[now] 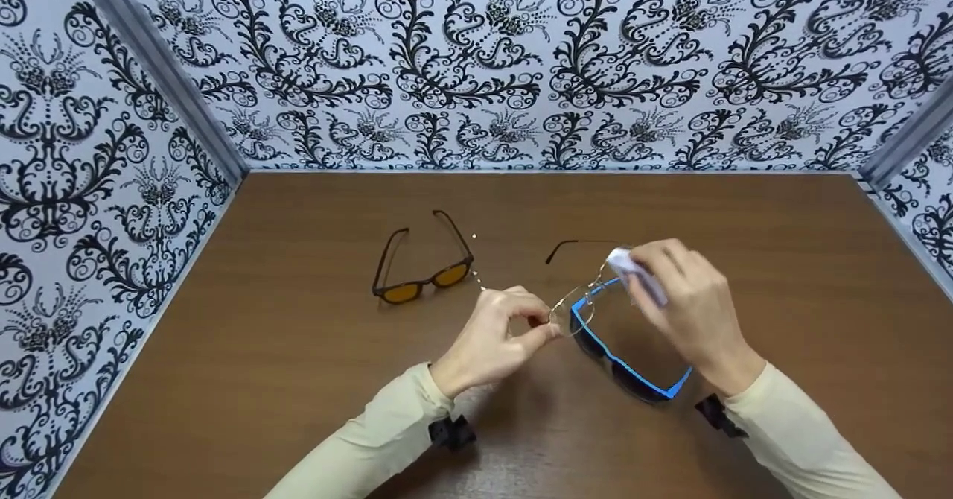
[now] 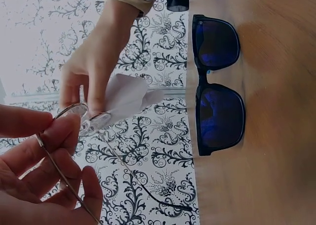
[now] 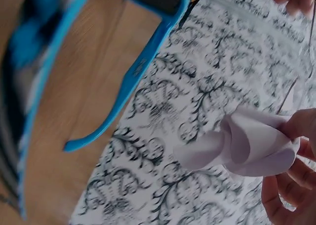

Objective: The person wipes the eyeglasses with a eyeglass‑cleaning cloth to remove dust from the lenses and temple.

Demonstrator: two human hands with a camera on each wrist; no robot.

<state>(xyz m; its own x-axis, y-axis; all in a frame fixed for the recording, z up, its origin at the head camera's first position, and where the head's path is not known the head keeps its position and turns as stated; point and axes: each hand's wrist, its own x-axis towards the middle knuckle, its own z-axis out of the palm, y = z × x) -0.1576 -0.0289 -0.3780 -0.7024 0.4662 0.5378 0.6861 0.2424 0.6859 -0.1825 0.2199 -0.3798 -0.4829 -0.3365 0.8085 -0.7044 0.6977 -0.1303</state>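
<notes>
In my left hand [image 1: 500,339] I pinch the rim of a pair of thin wire-framed eyeglasses [image 1: 557,307], held above the table. My right hand [image 1: 692,302] grips a pale folded cloth [image 1: 642,275] between thumb and fingers. In the left wrist view the cloth [image 2: 123,97] is at the far lens of the eyeglasses [image 2: 101,120]; whether it wraps both faces of that lens is hidden. One thin temple with a dark tip sticks out beyond the hands. The cloth [image 3: 247,143] hangs in loose folds in the right wrist view.
Beneath the hands lie dark sunglasses with a blue inner frame [image 1: 633,371]. Further left on the brown wooden table [image 1: 298,380] rest dark-framed glasses with orange lenses [image 1: 406,292], temples unfolded. Patterned panels [image 1: 476,59] wall the back and sides.
</notes>
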